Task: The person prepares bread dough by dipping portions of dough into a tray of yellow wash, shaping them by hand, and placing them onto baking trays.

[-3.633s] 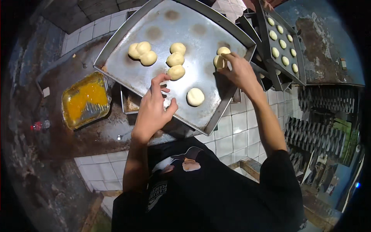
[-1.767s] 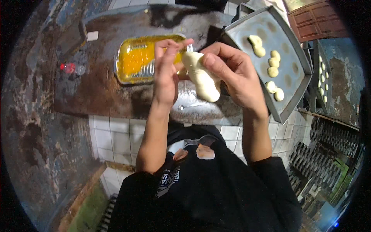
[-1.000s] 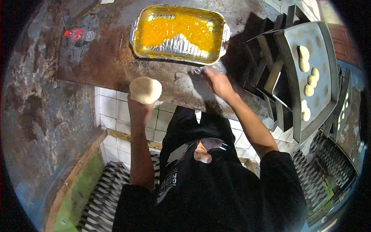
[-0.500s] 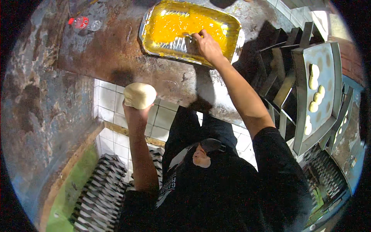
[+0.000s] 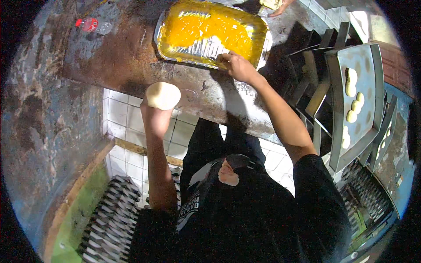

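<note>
My left hand point(image 5: 156, 122) is closed from below around a pale, smooth dough ball point(image 5: 163, 95), held up by the near edge of the table. My right hand point(image 5: 240, 69) is at the near edge of a shiny metal tray point(image 5: 208, 49), its fingers pinched together. What they hold, if anything, is too small to make out. A glossy yellow filling point(image 5: 184, 31) covers much of the tray, and bare metal shows in the near middle.
Another person's hand point(image 5: 283, 6) is at the far right beside a pale dough piece point(image 5: 272, 3). A plastic bottle point(image 5: 94, 25) with a red cap lies far left. Stacked baking trays point(image 5: 366, 98) on the right bear several dough pieces point(image 5: 356, 106).
My right hand has drawn back from the middle of the filling to the tray's near edge. The dough ball has risen slightly with my left hand. Another person's hand has appeared far right.
</note>
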A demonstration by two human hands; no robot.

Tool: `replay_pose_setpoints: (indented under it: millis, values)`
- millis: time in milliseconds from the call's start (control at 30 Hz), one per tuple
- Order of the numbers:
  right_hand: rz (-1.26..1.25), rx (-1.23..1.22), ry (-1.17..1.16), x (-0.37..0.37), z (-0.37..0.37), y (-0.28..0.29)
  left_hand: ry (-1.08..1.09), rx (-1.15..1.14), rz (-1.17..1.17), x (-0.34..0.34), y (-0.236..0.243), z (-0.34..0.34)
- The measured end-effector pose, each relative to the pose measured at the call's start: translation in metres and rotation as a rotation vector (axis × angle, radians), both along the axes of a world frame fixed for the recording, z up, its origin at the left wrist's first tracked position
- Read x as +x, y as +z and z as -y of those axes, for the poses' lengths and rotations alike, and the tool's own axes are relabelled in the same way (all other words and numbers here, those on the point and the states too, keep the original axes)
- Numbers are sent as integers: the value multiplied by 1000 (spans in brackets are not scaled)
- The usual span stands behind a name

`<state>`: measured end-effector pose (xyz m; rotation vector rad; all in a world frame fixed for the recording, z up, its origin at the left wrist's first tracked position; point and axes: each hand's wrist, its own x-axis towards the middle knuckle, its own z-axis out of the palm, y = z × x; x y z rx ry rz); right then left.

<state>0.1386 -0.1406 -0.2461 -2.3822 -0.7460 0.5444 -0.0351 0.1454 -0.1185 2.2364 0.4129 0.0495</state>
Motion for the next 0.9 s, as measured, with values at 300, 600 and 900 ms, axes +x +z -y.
replay_pose_setpoints:
  millis: [300,600,900]
  values:
    - [-439,448,-116,-35,19,112,31,-198,81,25,-17,36]
    - [243,319,-103,-116,16,176,-208,-244,174,58,31,71]
    - [-99,-39,-279,-189,117,-1,-242,-318,-51,54,25,80]
